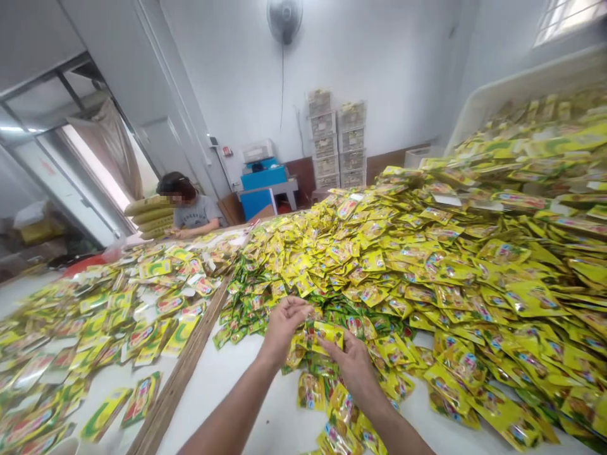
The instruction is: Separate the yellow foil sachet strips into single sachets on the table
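Note:
My right hand (pixel 356 366) is closed on a small yellow packet (pixel 331 333), its thumb lying along the front. Just left of it, my left hand (pixel 283 330) has its fingers pinched together at a packet with green and red print (pixel 310 330). Whether these are two packets or overlapping parts of one is hard to tell. Both hands are over the near edge of a large heap of shiny yellow packets (pixel 379 262). Green packets (pixel 251 297) lie mixed in beside and beneath my hands. Several yellow packets (pixel 341 411) lie on the white table (pixel 222 392) below my right wrist.
A wooden strip (pixel 184 363) divides the table; yellow-green flat packs (pixel 156 303) are spread left of it. A tipped pale bin (pixel 474 110) stands behind the heap at right. A co-worker (pixel 196 208) sits across the table, near stacked sacks (pixel 152 215). Stacked crates (pixel 325 142) stand at the wall.

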Available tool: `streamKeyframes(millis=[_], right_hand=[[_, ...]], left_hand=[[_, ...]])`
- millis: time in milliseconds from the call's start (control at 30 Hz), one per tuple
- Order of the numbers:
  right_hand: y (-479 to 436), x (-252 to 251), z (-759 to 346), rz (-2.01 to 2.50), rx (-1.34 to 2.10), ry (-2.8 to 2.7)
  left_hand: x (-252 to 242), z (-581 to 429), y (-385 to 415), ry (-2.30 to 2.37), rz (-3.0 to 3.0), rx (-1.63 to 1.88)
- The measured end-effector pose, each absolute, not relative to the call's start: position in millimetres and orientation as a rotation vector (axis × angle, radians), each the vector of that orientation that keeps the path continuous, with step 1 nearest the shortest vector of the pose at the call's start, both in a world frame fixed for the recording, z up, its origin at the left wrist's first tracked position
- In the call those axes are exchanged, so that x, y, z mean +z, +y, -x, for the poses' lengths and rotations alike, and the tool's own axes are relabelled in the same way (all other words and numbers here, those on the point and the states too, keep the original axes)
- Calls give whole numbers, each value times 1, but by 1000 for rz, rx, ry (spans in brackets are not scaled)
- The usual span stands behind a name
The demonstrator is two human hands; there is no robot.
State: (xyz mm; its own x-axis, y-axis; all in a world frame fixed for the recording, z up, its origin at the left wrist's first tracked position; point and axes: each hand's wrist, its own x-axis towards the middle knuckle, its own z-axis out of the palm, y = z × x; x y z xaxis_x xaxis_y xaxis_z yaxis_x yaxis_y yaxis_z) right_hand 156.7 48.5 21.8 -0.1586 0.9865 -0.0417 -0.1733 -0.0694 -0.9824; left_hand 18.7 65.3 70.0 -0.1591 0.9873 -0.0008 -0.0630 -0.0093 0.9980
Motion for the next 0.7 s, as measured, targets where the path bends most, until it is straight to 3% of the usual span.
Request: streamKeyframes(millis=[267, 433, 533, 700], right_hand=[[47, 28, -159, 1260, 1270, -1370], [51, 17, -159, 1301, 1220, -1400], [59, 11, -168, 1309, 1177, -1360], [74, 17, -175, 1341, 1149, -1197]], left_hand=[[110, -3, 191, 1933, -2096, 909], [98, -12, 225, 2043, -2117, 513], [76, -19, 197, 1900, -2106, 592], [34, -25, 111, 1616, -1724, 1055]])
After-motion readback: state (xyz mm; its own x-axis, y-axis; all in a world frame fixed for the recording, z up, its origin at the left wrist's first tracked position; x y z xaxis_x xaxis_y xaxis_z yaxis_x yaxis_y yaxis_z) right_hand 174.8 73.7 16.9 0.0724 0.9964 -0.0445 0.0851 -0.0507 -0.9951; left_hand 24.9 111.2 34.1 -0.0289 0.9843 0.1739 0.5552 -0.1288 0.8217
